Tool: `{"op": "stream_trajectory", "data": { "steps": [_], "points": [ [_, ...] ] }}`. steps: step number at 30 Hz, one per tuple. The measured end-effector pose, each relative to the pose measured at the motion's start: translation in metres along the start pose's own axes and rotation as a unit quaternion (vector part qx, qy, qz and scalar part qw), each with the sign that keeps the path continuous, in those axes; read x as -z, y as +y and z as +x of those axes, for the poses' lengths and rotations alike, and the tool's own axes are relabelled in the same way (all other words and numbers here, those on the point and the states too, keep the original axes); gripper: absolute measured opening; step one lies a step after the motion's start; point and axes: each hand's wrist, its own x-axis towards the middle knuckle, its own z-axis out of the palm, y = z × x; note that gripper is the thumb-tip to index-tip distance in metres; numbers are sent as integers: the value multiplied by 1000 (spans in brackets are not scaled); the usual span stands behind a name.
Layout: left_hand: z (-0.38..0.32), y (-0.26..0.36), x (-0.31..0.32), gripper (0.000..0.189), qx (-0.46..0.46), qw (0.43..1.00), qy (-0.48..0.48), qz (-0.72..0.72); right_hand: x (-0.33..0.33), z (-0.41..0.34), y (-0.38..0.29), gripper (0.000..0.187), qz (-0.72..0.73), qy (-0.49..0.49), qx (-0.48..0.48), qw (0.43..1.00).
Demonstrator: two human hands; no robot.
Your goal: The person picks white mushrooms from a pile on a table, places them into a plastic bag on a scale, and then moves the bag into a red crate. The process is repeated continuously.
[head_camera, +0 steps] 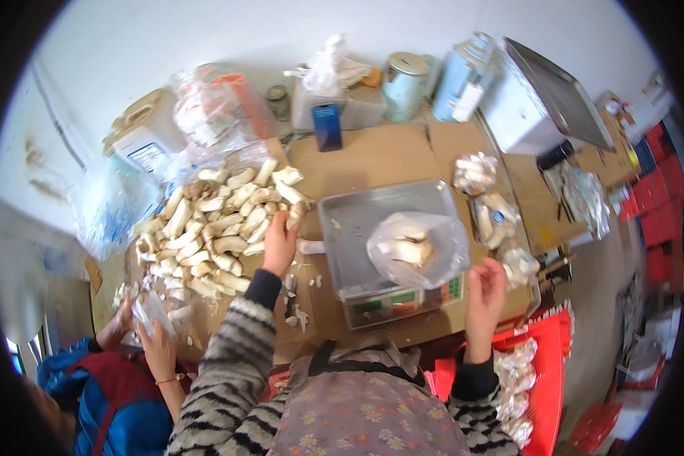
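My left hand [279, 245] grips a king oyster mushroom [297, 214] at the right edge of a large heap of king oyster mushrooms [216, 228]. My right hand [486, 293] is raised beside a clear plastic bag [453, 251], its fingers loosely bent with nothing visible in them. Inside that bag lie a few pale mushroom pieces [407, 251]. It rests on the metal pan [347, 268] of a digital scale [370, 310], whose display and keys face me. Another mushroom [311, 247] lies between the heap and the pan.
Filled mushroom bags [495, 219] line the table's right side; more sit in a red crate [550, 365] below. A co-worker's hands [157, 347] hold a plastic bag at left. A phone [326, 126] leans on a carton at the back, near a thermos [461, 77].
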Motion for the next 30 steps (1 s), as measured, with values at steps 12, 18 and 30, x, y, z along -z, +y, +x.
{"op": "stream_trajectory", "data": {
  "steps": [12, 18, 30],
  "points": [
    [-30, 225, -75, 14, -318, 869, -221, 307, -46, 27, 4, 7, 131, -13, -35, 991],
    [-15, 204, -87, 10, -334, 839, -152, 402, -40, 18, 4, 11, 134, -40, 5, 990],
    [-37, 268, 55, 20, -249, 953, 73, 154, 73, 55, -26, 21, 134, 78, -10, 988]
  ]
}}
